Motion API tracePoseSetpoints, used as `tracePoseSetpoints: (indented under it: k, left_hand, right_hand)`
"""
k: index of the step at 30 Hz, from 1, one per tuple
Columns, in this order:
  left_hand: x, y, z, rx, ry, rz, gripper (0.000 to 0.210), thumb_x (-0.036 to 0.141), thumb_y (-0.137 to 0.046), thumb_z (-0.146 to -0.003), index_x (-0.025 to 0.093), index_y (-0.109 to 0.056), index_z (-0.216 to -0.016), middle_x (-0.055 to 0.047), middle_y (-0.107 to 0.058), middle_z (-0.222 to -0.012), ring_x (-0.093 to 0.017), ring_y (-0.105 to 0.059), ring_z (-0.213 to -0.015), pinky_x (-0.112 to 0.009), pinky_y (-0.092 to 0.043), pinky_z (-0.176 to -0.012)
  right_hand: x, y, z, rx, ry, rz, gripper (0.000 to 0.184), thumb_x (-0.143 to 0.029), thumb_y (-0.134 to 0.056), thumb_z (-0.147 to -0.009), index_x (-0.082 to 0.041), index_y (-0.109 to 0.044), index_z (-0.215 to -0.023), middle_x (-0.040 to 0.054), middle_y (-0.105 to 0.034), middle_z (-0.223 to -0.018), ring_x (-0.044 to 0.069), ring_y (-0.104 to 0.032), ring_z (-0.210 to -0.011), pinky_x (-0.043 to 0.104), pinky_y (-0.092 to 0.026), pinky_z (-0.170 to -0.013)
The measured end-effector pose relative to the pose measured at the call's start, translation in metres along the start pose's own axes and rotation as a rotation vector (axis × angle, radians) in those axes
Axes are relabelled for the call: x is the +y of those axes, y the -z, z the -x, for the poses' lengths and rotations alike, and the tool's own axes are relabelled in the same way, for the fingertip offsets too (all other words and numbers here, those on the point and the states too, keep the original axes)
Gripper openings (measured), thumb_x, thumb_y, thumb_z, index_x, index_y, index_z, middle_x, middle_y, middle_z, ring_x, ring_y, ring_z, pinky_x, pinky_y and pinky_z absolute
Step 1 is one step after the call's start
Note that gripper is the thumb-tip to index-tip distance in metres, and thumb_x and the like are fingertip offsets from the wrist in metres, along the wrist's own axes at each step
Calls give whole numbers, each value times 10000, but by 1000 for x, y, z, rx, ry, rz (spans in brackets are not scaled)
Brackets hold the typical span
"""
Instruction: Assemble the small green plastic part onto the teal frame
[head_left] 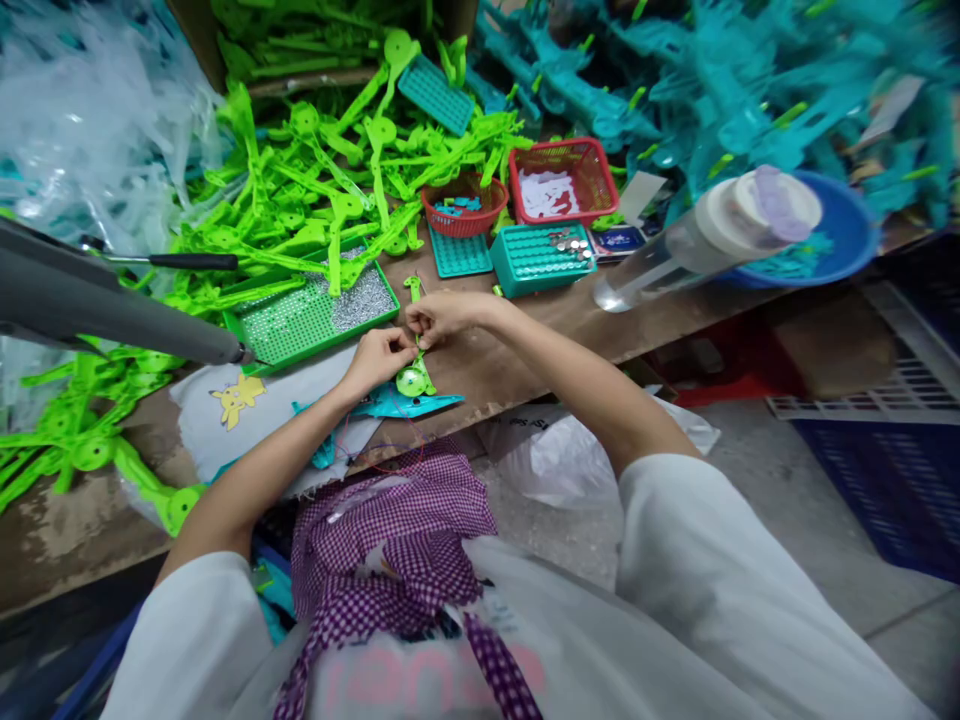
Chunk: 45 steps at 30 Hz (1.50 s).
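Observation:
My left hand (pixel 380 357) and my right hand (pixel 437 315) meet over the table, fingertips almost touching. Between them lies a lime-green plastic part (pixel 415 379) with a round end towards me and a narrow end sticking out beyond my fingers. Both hands pinch at its middle; any smaller piece in the fingertips is hidden. Under its round end rests a turquoise plastic part (pixel 405 402), with thin red and blue wires hanging near the table edge. Left of my hands, a green tray (pixel 300 335) holds many small silvery pieces.
Lime-green parts (pixel 300 190) are heaped behind the tray, turquoise parts (pixel 720 90) at the back right. Red baskets (pixel 562 180), a teal box (pixel 536 262) with coins or discs, and a clear bottle (pixel 675 245) stand to the right. A grey tool arm (pixel 112 280) juts in from the left.

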<state>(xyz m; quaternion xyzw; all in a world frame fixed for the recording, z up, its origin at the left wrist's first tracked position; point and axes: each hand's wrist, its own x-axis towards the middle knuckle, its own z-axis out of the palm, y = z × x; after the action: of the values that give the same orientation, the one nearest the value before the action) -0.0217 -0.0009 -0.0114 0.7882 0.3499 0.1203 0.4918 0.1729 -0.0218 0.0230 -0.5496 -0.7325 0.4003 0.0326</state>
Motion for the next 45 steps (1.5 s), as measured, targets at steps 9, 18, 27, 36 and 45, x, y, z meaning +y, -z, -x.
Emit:
tracePoseSetpoints:
  k: [9,18,27,36,45]
  left_hand:
    - [-3,-3,1,28,-8,19,108,256,-651,-719,165,-672,-666,-3,-688,-683,-137,-584,-644,-250,-407,-624]
    - [4,-1,3,16,3,24,104,249,-631,-721,162,-664,-674,-12,-705,-722,-151,-608,-683,-263,-429,-662]
    - [5,0,2,12,-14,19,105,231,-648,-725,157,-655,-650,12,-666,-656,-121,-550,-610,-245,-406,-627]
    - [16,23,5,-139,-10,-223,130,212,-666,-763,185,-765,-843,-42,-742,-799,-184,-650,-727,-298,-463,-730]
    - [55,-10,56,-110,-211,-791,294,135,-405,-937,123,-673,-1058,-150,-667,-1017,-255,-624,-932,-369,-503,-803]
  right_hand:
    - [-7,-69,59,825,49,-177,205,-352,-526,-933,-199,-662,-924,65,-705,-1016,209,-621,-999,380,-382,-938]
    - [-8,-84,41,831,-154,126,326,-237,-379,-977,-239,-654,-1151,92,-660,-1213,245,-540,-1149,429,-294,-950]
    - [-27,-82,57,805,-77,91,358,-223,-382,-971,-233,-642,-1216,90,-664,-1262,239,-565,-1172,430,-317,-1002]
    - [-25,-81,50,635,-82,-8,395,-150,-468,-885,-227,-686,-1206,66,-703,-1194,227,-632,-1101,418,-406,-999]
    - [-25,-81,47,683,-122,-119,276,-317,-586,-912,-224,-731,-1128,72,-725,-1065,222,-669,-1005,361,-453,-907]
